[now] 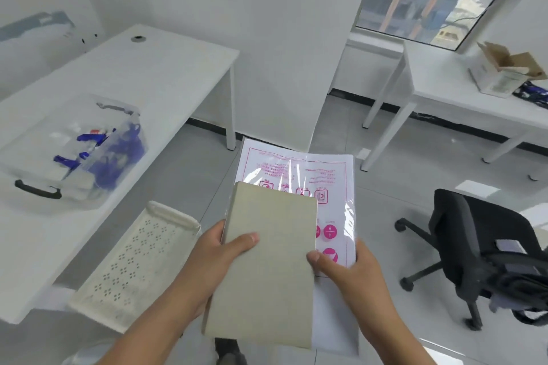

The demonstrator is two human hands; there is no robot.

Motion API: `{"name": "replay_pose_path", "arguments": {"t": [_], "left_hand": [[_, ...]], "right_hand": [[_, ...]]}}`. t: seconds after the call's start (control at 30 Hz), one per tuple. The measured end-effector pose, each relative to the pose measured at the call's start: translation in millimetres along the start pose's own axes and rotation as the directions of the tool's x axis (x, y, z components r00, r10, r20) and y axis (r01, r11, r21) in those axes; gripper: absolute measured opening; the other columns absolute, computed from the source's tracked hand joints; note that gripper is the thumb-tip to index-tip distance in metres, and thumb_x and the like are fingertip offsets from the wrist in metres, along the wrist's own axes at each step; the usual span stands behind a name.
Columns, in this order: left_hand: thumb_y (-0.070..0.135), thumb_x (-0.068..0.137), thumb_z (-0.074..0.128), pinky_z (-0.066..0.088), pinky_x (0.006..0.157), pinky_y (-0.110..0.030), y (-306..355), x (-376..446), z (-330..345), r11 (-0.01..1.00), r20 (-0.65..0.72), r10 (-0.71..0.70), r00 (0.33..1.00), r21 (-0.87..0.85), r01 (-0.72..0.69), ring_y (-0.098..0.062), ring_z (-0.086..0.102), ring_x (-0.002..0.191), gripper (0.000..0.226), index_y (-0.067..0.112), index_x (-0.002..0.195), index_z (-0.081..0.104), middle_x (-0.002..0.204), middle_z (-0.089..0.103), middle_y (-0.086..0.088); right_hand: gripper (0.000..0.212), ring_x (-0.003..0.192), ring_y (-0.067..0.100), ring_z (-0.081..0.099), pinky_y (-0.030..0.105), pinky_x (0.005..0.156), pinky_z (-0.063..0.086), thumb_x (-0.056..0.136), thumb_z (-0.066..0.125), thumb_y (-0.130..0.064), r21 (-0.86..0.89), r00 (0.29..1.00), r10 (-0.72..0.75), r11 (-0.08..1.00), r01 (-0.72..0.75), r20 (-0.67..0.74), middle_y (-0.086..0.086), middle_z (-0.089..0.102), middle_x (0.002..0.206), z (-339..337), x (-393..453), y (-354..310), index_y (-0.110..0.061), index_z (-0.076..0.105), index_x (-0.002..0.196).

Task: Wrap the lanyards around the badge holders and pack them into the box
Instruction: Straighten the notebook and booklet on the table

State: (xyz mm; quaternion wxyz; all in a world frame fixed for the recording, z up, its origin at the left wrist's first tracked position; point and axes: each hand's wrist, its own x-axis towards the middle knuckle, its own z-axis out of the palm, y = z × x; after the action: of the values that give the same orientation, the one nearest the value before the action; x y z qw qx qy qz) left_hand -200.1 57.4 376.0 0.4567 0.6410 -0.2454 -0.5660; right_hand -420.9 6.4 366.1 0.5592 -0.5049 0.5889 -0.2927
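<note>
A clear plastic box (35,163) with a black handle stands on the white table at the left; blue lanyards and badge holders (112,157) lie inside it. My left hand (219,258) grips the left edge of a beige cardboard sheet (267,270), thumb on top. My right hand (347,270) holds the sheet's right edge together with a clear plastic bag printed in pink (323,184) that lies under the sheet. Both are held in the air above the floor, to the right of the table.
A cream perforated tray (130,267) overhangs the white table (166,77) at its near corner. A black office chair (486,249) stands at the right. A second white table (439,89) at the back right bears an open cardboard box (504,71).
</note>
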Motion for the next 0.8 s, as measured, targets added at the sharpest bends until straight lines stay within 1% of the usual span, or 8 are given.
{"name": "replay_pose_path", "arguments": {"t": [0.13, 0.2, 0.3, 0.37, 0.47, 0.6, 0.67, 0.8], "left_hand": [[0.021, 0.088, 0.07, 0.059, 0.081, -0.042, 15.0, 48.6, 0.5, 0.998, -0.045, -0.005, 0.999, -0.064, 0.002, -0.023, 0.075, 0.086, 0.018, 0.021, 0.106, 0.07, 0.096, 0.078, -0.001], [0.022, 0.088, 0.07, 0.059, 0.082, -0.041, 24.2, 67.3, -2.8, 0.995, -0.069, -0.005, 0.998, -0.097, -0.001, -0.022, 0.075, 0.088, 0.018, 0.021, 0.106, 0.07, 0.097, 0.078, 0.0], [0.022, 0.088, 0.07, 0.057, 0.085, -0.041, 41.2, 94.5, -10.3, 0.992, -0.12, 0.015, 0.993, -0.121, -0.03, -0.023, 0.075, 0.09, 0.018, 0.02, 0.106, 0.07, 0.099, 0.077, -0.001], [0.022, 0.088, 0.07, 0.057, 0.085, -0.042, 51.5, 111.2, -15.1, 0.988, -0.169, 0.029, 0.985, -0.142, -0.054, -0.023, 0.074, 0.091, 0.018, 0.02, 0.106, 0.07, 0.099, 0.077, -0.001], [0.023, 0.088, 0.07, 0.057, 0.084, -0.042, 66.5, 126.6, -18.5, 0.98, -0.228, 0.046, 0.973, -0.179, -0.088, -0.024, 0.074, 0.091, 0.019, 0.019, 0.107, 0.069, 0.099, 0.077, -0.002], [0.022, 0.089, 0.069, 0.057, 0.08, -0.037, 81.0, 138.2, -13.4, 0.961, -0.339, 0.068, 0.938, -0.231, -0.154, -0.021, 0.075, 0.089, 0.018, 0.02, 0.107, 0.069, 0.098, 0.077, 0.0], [0.022, 0.089, 0.07, 0.057, 0.082, -0.037, 81.4, 139.8, -6.3, 0.949, -0.416, 0.067, 0.907, -0.254, -0.186, -0.02, 0.074, 0.091, 0.019, 0.02, 0.108, 0.069, 0.099, 0.077, 0.0], [0.024, 0.088, 0.07, 0.057, 0.084, -0.039, 73.6, 137.5, 10.6, 0.935, -0.534, 0.038, 0.844, -0.279, -0.218, -0.021, 0.074, 0.093, 0.021, 0.021, 0.108, 0.07, 0.1, 0.077, 0.001]], "right_hand": [[0.03, 0.079, 0.012, 0.073, 0.02, 0.065, 0.054, 0.075, 0.083, -0.023, -0.07, 0.999, 0.012, 0.998, -0.008, 0.052, -0.005, 0.076, 0.089, 5.3, 63.9, -21.9, -0.022, 0.067, 0.1], [0.028, 0.076, 0.012, 0.073, 0.018, 0.062, 0.053, 0.075, 0.083, -0.02, -0.077, 0.997, 0.013, 0.997, -0.007, 0.077, -0.006, 0.076, 0.086, 11.0, 89.6, -37.9, -0.022, 0.066, 0.097], [0.028, 0.077, 0.017, 0.073, 0.023, 0.064, 0.054, 0.075, 0.083, -0.021, -0.107, 0.991, 0.001, 0.994, 0.014, 0.134, -0.003, 0.076, 0.085, 22.2, 129.3, -62.5, -0.018, 0.066, 0.097], [0.027, 0.077, 0.017, 0.073, 0.021, 0.062, 0.054, 0.076, 0.083, -0.02, -0.108, 0.982, -0.02, 0.993, 0.04, 0.187, -0.001, 0.076, 0.087, 29.8, 154.5, -78.0, -0.017, 0.067, 0.097], [0.031, 0.075, 0.013, 0.073, 0.015, 0.058, 0.052, 0.075, 0.084, -0.019, -0.098, 0.966, -0.06, 0.991, 0.088, 0.251, -0.006, 0.076, 0.086, 39.2, 186.7, -99.8, -0.019, 0.065, 0.1], [0.033, 0.081, 0.014, 0.074, 0.023, 0.069, 0.053, 0.074, 0.084, -0.02, -0.124, 0.92, -0.109, 0.978, 0.166, 0.376, -0.004, 0.076, 0.09, 47.1, 228.9, -121.9, -0.019, 0.066, 0.102], [0.03, 0.079, 0.013, 0.073, 0.022, 0.067, 0.053, 0.075, 0.084, -0.021, -0.124, 0.883, -0.13, 0.97, 0.207, 0.452, -0.004, 0.076, 0.089, 49.1, 245.3, -127.8, -0.019, 0.066, 0.1], [0.026, 0.068, 0.007, 0.07, 0.015, 0.056, 0.05, 0.075, 0.084, -0.023, -0.126, 0.808, -0.145, 0.957, 0.261, 0.571, -0.009, 0.074, 0.08, 50.3, 267.2, -131.0, -0.023, 0.066, 0.093]]}}
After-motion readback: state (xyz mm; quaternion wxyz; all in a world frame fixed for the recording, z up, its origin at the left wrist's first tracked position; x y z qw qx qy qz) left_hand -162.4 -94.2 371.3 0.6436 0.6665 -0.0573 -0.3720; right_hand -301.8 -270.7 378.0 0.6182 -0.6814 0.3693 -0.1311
